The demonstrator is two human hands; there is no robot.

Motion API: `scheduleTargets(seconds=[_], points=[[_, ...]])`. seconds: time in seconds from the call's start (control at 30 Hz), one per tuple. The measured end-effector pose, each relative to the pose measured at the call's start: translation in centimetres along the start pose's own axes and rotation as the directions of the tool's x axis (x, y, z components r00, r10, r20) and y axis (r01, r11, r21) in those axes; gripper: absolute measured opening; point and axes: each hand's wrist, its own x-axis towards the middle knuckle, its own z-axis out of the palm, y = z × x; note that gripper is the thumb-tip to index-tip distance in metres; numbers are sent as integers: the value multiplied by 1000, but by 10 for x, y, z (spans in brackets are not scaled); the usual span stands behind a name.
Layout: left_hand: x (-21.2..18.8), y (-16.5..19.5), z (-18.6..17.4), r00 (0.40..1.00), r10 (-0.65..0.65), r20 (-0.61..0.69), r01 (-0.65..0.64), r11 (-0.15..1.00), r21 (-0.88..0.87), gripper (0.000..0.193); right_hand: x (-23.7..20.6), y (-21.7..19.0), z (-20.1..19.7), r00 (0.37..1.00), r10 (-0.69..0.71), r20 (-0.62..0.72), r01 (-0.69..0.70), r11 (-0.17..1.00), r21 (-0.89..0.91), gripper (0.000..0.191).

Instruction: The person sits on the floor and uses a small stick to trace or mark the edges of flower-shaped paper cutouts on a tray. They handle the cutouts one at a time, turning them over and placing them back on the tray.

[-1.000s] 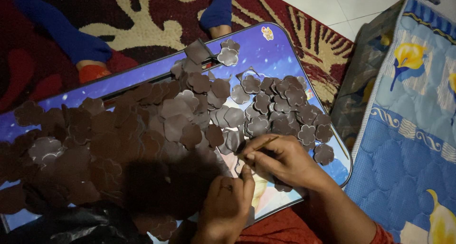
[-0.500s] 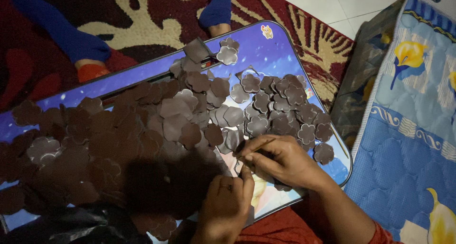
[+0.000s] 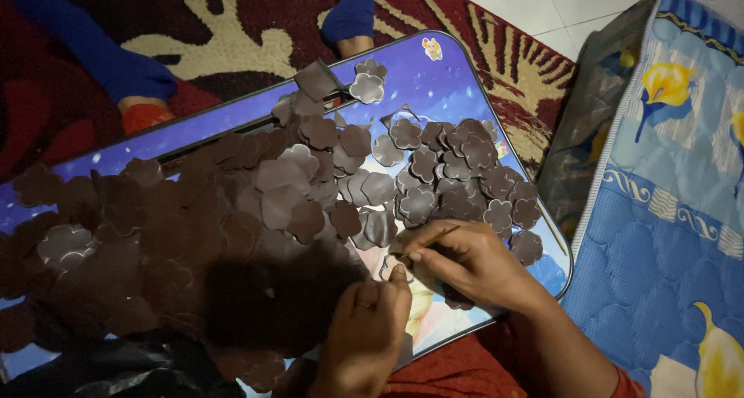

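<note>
Over the last second almost nothing has shifted: the right hand (image 3: 473,266) still pinches a thin stick (image 3: 431,239) over a brown flower-shaped piece (image 3: 394,268) near the tabletop's (image 3: 457,80) right edge, while the left hand (image 3: 368,328) still presses it with a fingertip.

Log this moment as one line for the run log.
right hand: thin stick on flower piece | left hand: steadying it | blue tray table

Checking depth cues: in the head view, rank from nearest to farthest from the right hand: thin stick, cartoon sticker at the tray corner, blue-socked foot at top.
1. Thin stick, in the right hand.
2. Cartoon sticker, tray's far corner.
3. Blue-socked foot, on the rug beyond the tray.
</note>
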Motion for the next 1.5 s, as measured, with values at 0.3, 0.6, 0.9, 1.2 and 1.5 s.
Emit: scheduleTargets(seconds=[0.3,0.6,0.9,1.2,1.5], points=[[10,1,-17,999,17,47,-14,998,-57,41,2,0,1,999,21,-41,-17,996,93,13],[7,-1,-12,999,-3,50,4,1000,-5,55,-3,5,0,1000,-11,-16,12,999,42,13],[4,-6,-4,999,4,-32,-5,999,-49,51,-16,12,-2,997,53,-62,-52,999,7,12],[9,-12,-6,998,35,47,-31,997,-67,54,-20,8,3,999,-8,-39,10,998,58,12],[12,-17,-17,999,28,38,-21,986,-164,52,-22,12,-4,996,31,-85,-28,999,29,11]])
